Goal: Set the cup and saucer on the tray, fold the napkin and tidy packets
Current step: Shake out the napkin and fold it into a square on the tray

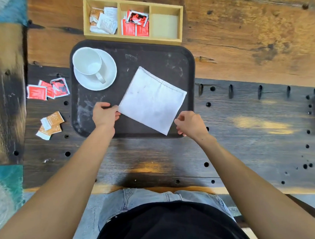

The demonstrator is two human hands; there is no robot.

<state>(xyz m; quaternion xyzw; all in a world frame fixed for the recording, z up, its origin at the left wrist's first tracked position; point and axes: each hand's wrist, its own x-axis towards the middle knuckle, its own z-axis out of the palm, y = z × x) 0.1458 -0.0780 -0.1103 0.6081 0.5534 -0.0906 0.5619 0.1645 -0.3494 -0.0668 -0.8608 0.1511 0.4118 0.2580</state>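
Observation:
A white cup (87, 61) stands on a white saucer (107, 71) in the far left corner of the dark tray (132, 50). A white napkin (152, 99), folded into a square and turned at an angle, lies flat on the tray's right half. My left hand (105, 114) pinches the napkin's left corner. My right hand (190, 124) hovers just beside the napkin's near right edge, fingers loosely curled, holding nothing. Red packets (47, 89) and orange packets (50, 125) lie loose on the table left of the tray.
A wooden organiser box (133, 40) with three compartments sits behind the tray: white and orange packets (103, 20) on the left, red packets (135, 23) in the middle, the right one bare. The wooden table (251, 106) has rows of holes.

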